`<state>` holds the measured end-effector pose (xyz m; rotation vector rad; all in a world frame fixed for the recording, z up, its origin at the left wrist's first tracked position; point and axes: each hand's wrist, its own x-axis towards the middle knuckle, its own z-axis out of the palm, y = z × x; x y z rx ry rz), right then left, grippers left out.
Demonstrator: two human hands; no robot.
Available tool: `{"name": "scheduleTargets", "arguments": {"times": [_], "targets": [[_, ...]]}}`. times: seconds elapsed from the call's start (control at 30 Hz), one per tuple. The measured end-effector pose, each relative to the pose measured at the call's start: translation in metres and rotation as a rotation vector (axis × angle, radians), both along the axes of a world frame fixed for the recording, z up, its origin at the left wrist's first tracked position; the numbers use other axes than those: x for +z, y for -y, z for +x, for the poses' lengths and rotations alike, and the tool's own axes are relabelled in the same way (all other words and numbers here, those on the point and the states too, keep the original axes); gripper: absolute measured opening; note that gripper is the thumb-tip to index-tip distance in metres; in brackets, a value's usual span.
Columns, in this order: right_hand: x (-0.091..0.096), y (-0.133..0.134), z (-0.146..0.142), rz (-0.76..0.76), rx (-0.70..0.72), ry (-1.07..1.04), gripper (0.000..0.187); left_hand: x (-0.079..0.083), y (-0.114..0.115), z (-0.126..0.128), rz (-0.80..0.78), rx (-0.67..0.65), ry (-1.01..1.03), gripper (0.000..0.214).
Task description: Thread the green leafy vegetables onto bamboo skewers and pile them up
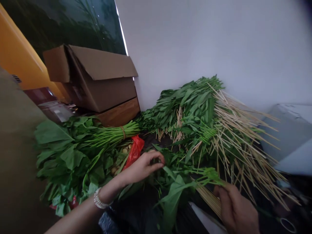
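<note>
My right hand (237,206) is closed around leafy green stems (207,177), whose long leaves hang to the left. A bundle of thin wooden skewers (208,198) runs beside and under these fingers; whether the hand grips it too, I cannot tell. My left hand (146,165), with a white beaded bracelet (98,198) at the wrist, pinches thumb and finger together at the tip of a green leaf (169,172). Behind both hands lies a large pile of skewered greens (190,100), their wooden sticks (243,143) fanning out to the right.
At left lies a tied bunch of broad-leaved greens (70,152), with a red plastic bag (134,151) next to it. An open cardboard box (97,78) stands on a wooden piece (122,112) behind. A white wall (207,39) bounds the back; a pale box (290,133) is at right.
</note>
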<state>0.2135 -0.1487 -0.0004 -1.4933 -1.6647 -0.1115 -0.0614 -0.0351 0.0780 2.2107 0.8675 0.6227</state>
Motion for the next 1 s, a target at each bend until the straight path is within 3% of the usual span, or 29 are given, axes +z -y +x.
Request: {"name": "scheduleTargets", "arguments": {"times": [0.07,0.2,0.4,0.57,0.77,1.0], "targets": [[-0.004,-0.006,0.0,0.0,0.111,0.034,0.026,-0.002,-0.006,0.019,-0.092,0.079,0.178,0.013],[-0.01,-0.016,-0.001,0.065,0.268,0.131,0.021,-0.02,-0.014,0.051,-0.35,0.099,0.48,0.019],[-0.012,-0.021,-0.004,0.071,0.24,0.184,0.022,-0.041,-0.017,0.057,-0.682,0.133,0.608,0.04],[-0.014,-0.019,-0.004,0.061,0.248,0.174,0.023,-0.045,-0.014,0.057,-0.641,0.271,0.609,0.028],[-0.012,-0.02,-0.007,0.048,0.249,0.152,0.024,-0.043,-0.012,0.061,-0.355,0.358,0.539,0.02],[-0.012,-0.018,-0.007,0.004,0.224,0.134,0.026,-0.042,-0.007,0.064,-0.38,0.414,0.534,0.02]]}}
